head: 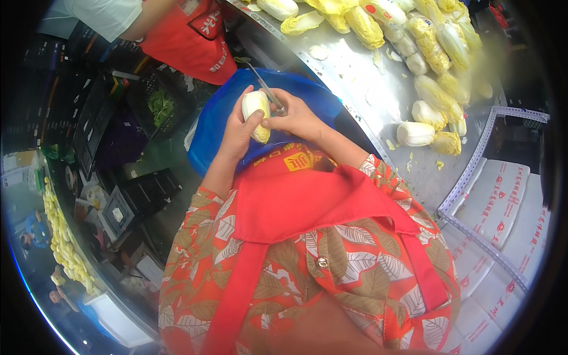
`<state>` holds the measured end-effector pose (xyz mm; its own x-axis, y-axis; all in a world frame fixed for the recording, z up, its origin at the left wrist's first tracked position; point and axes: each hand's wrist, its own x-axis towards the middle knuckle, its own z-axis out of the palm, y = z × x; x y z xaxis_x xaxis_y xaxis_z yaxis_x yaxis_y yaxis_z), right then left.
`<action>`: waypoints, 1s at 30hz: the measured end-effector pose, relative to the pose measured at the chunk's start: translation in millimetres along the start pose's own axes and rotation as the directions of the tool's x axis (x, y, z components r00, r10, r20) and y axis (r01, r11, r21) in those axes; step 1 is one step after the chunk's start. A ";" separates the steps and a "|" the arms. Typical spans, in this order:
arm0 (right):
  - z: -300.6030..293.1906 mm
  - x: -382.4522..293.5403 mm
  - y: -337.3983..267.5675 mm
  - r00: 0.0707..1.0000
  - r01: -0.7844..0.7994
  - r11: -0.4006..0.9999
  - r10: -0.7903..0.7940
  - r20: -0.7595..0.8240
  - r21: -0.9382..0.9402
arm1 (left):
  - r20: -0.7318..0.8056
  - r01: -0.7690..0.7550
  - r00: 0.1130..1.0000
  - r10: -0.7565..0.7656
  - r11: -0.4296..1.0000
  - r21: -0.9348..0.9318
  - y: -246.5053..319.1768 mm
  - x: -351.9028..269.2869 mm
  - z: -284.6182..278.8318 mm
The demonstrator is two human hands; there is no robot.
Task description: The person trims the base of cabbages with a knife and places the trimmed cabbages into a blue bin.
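Observation:
A small napa cabbage [256,108], white at the base and yellow toward the leaf tips, is gripped in my left hand [238,128]. My right hand [298,116] holds a knife [267,92] by its handle, the narrow blade pointing up and away past the cabbage. The right fingertips reach close to the cabbage's yellow end; whether they touch it I cannot tell. Below both hands spreads a blue plastic bag [217,117], its opening wide; its contents are hidden from this angle.
To the right runs a metal table [350,75] with many napa cabbages [439,97] piled on it, some bagged, amid leaf scraps. A co-worker in a red apron [191,44] stands at upper left. Greens lie in a black crate [155,106]. Printed cartons [492,199] sit behind a perforated metal rail [470,177].

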<state>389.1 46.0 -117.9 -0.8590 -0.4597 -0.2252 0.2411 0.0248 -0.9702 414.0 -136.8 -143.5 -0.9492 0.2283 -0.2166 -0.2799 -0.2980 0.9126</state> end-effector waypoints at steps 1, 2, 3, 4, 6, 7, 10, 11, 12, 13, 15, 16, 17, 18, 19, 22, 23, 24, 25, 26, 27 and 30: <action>-0.5 -0.6 -0.5 1.000 -0.002 1.000 0.002 0.007 0.028 | -0.002 0.009 1.000 -0.009 0.999 -0.039 0.2 0.7 0.6; -0.8 -1.0 -1.1 1.000 -0.005 0.998 0.004 0.013 0.056 | -0.003 0.019 1.000 -0.019 0.997 -0.078 0.5 1.9 1.5; -1.0 -1.2 -1.5 1.000 -0.017 0.998 0.016 0.019 0.068 | -0.006 0.028 1.000 -0.029 0.993 -0.118 0.3 2.4 2.0; -1.3 -1.1 -2.1 0.999 -0.030 0.996 0.028 0.025 0.081 | -0.007 0.025 1.000 -0.027 0.992 -0.122 -0.5 2.4 2.0; -2.4 -0.8 -3.7 0.999 -0.038 0.996 0.035 0.038 0.079 | -0.009 0.021 1.000 -0.023 0.991 -0.132 -2.9 2.2 1.6; -3.4 -0.3 -4.7 0.998 -0.033 0.997 0.030 0.046 0.066 | 0.003 0.023 1.000 -0.023 0.991 -0.135 -5.0 2.8 0.1; -4.8 1.1 -4.8 0.995 -0.077 0.994 0.071 0.073 0.079 | 0.029 0.032 0.999 -0.028 0.990 -0.141 -9.5 4.8 -5.1; -4.9 1.6 -4.4 0.992 -0.101 0.991 0.093 0.083 0.092 | 0.032 0.036 0.999 -0.032 0.989 -0.142 -9.0 4.7 -5.3; -5.0 2.3 -3.2 0.991 -0.122 0.986 0.115 0.071 0.111 | 0.037 0.041 0.999 -0.036 0.989 -0.142 -8.1 4.8 -4.9; -4.8 3.3 -0.9 0.989 -0.143 0.981 0.137 0.059 0.129 | 0.032 0.035 0.999 -0.032 0.991 -0.128 -6.9 4.3 -3.6; -3.6 6.1 7.0 0.996 -0.094 0.992 0.093 0.010 0.086 | 0.022 0.025 0.999 -0.022 0.995 -0.099 -4.1 3.5 -0.8; -2.3 8.3 13.8 0.999 -0.025 0.999 0.025 -0.024 0.022 | 0.016 0.030 0.999 -0.029 0.997 -0.077 -3.8 3.8 -0.7; -0.6 9.9 17.0 0.998 0.043 0.998 -0.045 -0.053 -0.044 | 0.011 0.036 0.999 -0.035 0.998 -0.055 -3.4 4.0 -0.9; 4.9 9.2 16.0 0.992 0.064 0.992 -0.075 -0.100 -0.108 | 0.003 0.040 0.999 -0.040 0.999 -0.034 -3.6 4.3 -2.1; 12.6 5.8 13.7 0.983 0.082 0.981 -0.108 -0.146 -0.173 | -0.017 0.038 0.999 -0.039 0.998 -0.045 -3.4 4.4 -4.1; 16.5 3.3 5.8 0.979 0.045 0.978 -0.084 -0.187 -0.204 | -0.054 0.019 0.998 -0.022 0.998 -0.055 1.3 3.6 -4.8; 16.2 2.9 3.3 0.981 0.019 0.982 -0.055 -0.184 -0.187 | -0.057 0.007 0.998 -0.008 1.000 -0.024 0.7 4.1 -3.6; 13.5 4.1 1.6 0.985 0.002 0.978 -0.038 -0.169 -0.207 | -0.060 -0.007 0.998 0.007 1.000 0.006 -0.9 5.6 -2.8; 13.3 4.5 2.7 0.985 0.008 0.978 -0.044 -0.165 -0.210 | -0.062 -0.021 0.998 0.023 0.999 0.037 -2.3 6.7 -3.0; 13.3 5.1 4.8 0.986 0.014 0.977 -0.049 -0.161 -0.214 | -0.065 -0.016 0.998 0.018 0.999 0.035 -4.0 7.1 -4.9; 13.3 4.9 6.2 0.986 0.018 0.976 -0.053 -0.159 -0.216 | -0.066 -0.008 0.998 0.010 0.999 0.032 -6.0 7.0 -7.3; 14.6 1.9 1.1 0.990 0.053 0.996 -0.061 -0.126 -0.067 | -0.033 0.021 0.999 -0.024 0.994 -0.106 -1.7 6.8 -11.6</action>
<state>394.3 32.2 -118.1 -0.9221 -0.3452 -0.1750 0.1643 0.0601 -0.9846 406.3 -145.5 -150.6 -0.9464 0.2044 -0.2501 -0.3130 -0.3895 0.8662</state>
